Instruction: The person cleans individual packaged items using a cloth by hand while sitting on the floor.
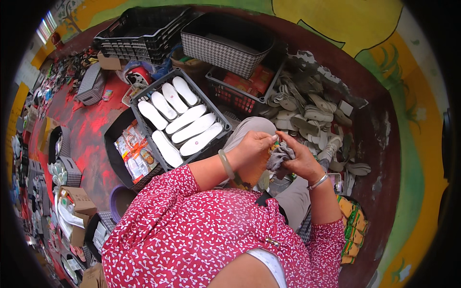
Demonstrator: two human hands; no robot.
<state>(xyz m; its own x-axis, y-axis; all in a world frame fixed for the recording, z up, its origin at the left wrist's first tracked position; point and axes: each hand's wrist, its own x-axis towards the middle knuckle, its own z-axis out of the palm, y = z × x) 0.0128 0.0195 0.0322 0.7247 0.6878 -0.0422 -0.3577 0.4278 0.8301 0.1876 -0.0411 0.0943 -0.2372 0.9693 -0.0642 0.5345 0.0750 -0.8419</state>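
In front of my lap both hands are close together. My left hand [252, 149] is closed, thumb and fingers pinched at the upper edge of an orange-brown piece [254, 172] with a rough-looking surface; its exact kind is hard to make out. My right hand [303, 158] is closed around a crumpled grey cloth [280, 156], which lies against that piece. The fingertips of the two hands nearly meet. To the left of my hands, white insoles [187, 117] lie in rows in a dark grey crate [222, 114].
Loose soles [312, 115] are heaped against the wall at right. A houndstooth basket [223, 50] rests above a black crate [230, 93], beside stacked black crates [139, 43]. Left are a bin of packets [115, 139] and a cardboard box [81, 201]. Yellow-green bundles [354, 228] sit at right.
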